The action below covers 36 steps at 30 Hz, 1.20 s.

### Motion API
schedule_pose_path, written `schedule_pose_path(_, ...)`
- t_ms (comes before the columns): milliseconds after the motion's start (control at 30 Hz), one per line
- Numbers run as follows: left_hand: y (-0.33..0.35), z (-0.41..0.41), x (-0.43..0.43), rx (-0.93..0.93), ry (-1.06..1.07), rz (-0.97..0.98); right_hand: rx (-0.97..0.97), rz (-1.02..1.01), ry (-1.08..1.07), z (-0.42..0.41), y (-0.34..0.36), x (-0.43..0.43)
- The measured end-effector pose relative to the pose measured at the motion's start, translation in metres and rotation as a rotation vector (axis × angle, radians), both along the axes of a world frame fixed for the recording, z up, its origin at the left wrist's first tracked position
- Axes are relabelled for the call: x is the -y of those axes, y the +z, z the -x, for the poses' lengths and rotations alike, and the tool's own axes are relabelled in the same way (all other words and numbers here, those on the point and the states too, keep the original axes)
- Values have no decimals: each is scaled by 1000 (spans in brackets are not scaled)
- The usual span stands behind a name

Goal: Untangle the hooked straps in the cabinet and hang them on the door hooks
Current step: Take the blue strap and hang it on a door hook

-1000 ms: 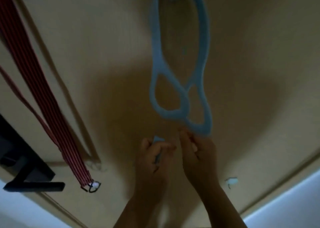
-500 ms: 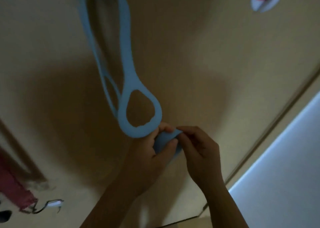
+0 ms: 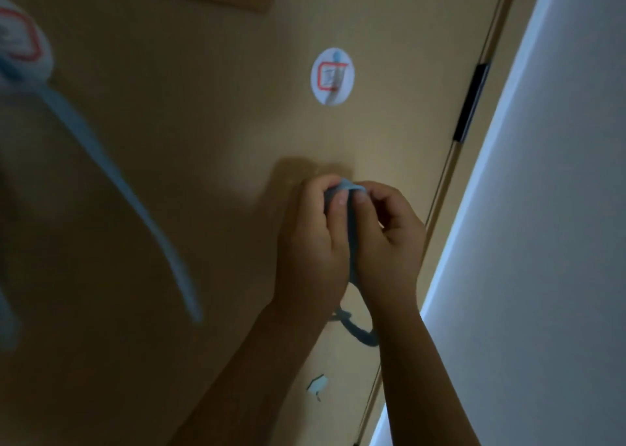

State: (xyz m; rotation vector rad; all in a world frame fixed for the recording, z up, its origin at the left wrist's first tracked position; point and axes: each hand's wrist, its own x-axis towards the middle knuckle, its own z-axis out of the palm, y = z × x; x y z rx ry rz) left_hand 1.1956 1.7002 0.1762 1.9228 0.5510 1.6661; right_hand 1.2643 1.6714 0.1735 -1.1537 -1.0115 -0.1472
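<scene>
Both my hands meet in front of the tan door (image 3: 203,123), pinching one light blue strap (image 3: 345,188) between them. My left hand (image 3: 311,242) grips it from the left and my right hand (image 3: 386,235) from the right, thumbs side by side. A loop of this strap (image 3: 359,334) dangles below my wrists. Above the hands a round white hook pad (image 3: 332,76) with a red square carries nothing. Another blue strap (image 3: 111,174), blurred, hangs from a second white hook pad (image 3: 23,46) at the far left.
The door's right edge runs diagonally with a dark hinge (image 3: 472,103); beyond it is a pale wall (image 3: 559,208). A small torn blue-white sticker scrap (image 3: 316,384) sits low on the door.
The view has swung right: the hung blue strap moved to the far left and a free hook pad came to the centre. My hands rose with the second strap between them.
</scene>
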Motion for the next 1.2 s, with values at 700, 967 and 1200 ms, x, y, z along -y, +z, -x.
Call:
schedule_pose_path(700,114,-9,-65,-58,199,-282,2,-136,157,-36,97,-55)
schedule_pose_path(967,114,-11,-66,-100,237,-259,-160,-96,230,-42,86,-56)
schedule_pose_path(1200,64,-15,-56,-120,391,-435,196,-162,-169,-22,39,-54)
